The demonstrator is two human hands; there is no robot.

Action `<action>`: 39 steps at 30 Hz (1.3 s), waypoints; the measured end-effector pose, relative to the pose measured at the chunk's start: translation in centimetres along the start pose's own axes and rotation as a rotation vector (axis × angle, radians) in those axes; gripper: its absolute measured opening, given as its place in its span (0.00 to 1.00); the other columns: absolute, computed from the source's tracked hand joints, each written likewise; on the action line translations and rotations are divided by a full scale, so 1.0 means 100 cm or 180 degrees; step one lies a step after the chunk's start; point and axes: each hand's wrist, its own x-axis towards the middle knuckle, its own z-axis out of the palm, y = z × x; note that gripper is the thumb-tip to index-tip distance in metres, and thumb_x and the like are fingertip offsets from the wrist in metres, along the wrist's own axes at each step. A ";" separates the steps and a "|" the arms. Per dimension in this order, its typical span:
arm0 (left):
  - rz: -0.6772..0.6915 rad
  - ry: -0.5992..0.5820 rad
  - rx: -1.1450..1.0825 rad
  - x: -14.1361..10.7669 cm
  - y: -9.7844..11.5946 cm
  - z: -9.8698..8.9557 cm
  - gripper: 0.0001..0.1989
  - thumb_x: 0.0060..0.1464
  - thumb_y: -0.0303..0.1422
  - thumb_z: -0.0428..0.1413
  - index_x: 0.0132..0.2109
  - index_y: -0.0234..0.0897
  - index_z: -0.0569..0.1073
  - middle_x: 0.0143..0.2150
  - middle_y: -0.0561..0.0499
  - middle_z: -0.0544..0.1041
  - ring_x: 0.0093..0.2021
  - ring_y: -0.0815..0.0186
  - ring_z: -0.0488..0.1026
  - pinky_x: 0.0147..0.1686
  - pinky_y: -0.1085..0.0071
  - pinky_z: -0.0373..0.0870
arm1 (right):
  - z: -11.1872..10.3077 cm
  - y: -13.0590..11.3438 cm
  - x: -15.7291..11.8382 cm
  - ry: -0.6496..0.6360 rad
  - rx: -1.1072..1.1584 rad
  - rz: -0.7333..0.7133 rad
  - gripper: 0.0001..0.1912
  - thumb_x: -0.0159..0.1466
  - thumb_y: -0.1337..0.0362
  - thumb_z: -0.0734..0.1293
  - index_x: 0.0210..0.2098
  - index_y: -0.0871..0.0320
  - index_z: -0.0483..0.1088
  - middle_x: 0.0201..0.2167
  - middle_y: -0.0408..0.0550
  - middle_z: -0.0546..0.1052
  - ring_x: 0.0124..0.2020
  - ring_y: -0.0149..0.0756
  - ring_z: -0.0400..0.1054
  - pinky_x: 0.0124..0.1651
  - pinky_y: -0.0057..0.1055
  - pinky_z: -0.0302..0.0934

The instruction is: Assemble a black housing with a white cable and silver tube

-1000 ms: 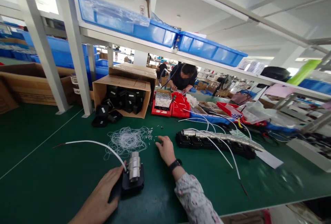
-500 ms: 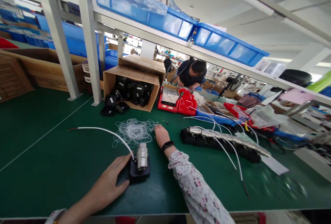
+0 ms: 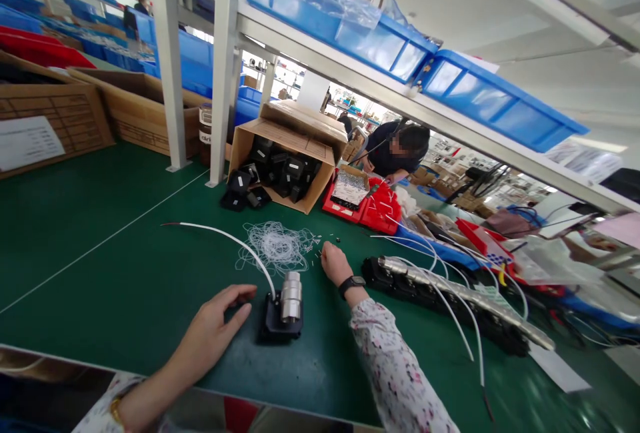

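On the green bench stands a black box with a silver metal valve body (image 3: 291,300) on it and a white cable (image 3: 240,241) curving away to the left. My left hand (image 3: 217,323) is just left of this box, thumb and fingers apart, holding nothing. Beyond the box, my right hand (image 3: 335,264) is down on the bench with its fingers pinched together; their tips are too small and hidden to show what is in them. Tiny white pieces (image 3: 316,241) lie scattered by those fingertips. Beside them spreads a tangle of thin clear thread or tubing (image 3: 275,246).
A row of similar black boxes with metal valve bodies (image 3: 450,290) and white cables lies to the right. Behind are a cardboard box (image 3: 323,180) of black parts and red bins (image 3: 381,205). A shelf post (image 3: 226,73) rises at left. Another person (image 3: 395,146) works across the bench.
My left hand has come off the black box and moved a little left of it. My right hand stays pinched by the tiny pieces. The whole view has shifted and tilted.
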 end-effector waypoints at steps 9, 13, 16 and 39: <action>0.0484 0.0656 -0.0036 0.009 0.042 -0.004 0.10 0.56 0.38 0.51 0.37 0.39 0.75 0.35 0.52 0.76 0.36 0.65 0.73 0.37 0.71 0.68 | -0.029 -0.020 -0.031 0.0277 0.2665 0.0282 0.15 0.56 0.57 0.66 0.26 0.55 0.54 0.18 0.35 0.60 0.19 0.27 0.55 0.23 0.26 0.52; 0.0851 0.0519 -0.0308 0.022 0.077 0.014 0.08 0.56 0.32 0.52 0.40 0.39 0.75 0.34 0.53 0.75 0.35 0.68 0.72 0.37 0.74 0.66 | -0.045 -0.067 -0.078 0.0029 0.3579 0.0187 0.18 0.54 0.56 0.69 0.27 0.55 0.54 0.23 0.37 0.63 0.20 0.24 0.54 0.22 0.23 0.49; 0.0930 0.0406 -0.0581 0.025 0.094 0.030 0.08 0.54 0.29 0.54 0.41 0.37 0.75 0.32 0.53 0.74 0.31 0.69 0.70 0.34 0.75 0.66 | -0.048 -0.101 -0.110 -0.0237 0.4361 0.0096 0.17 0.55 0.60 0.70 0.26 0.57 0.56 0.24 0.38 0.65 0.19 0.22 0.53 0.21 0.22 0.46; -0.1108 0.0577 -0.2105 -0.020 0.008 0.029 0.20 0.45 0.41 0.62 0.42 0.31 0.69 0.28 0.51 0.75 0.27 0.70 0.70 0.29 0.80 0.68 | 0.033 -0.062 -0.183 0.0587 0.3192 0.0852 0.08 0.63 0.61 0.60 0.36 0.56 0.69 0.31 0.42 0.68 0.31 0.31 0.60 0.35 0.27 0.55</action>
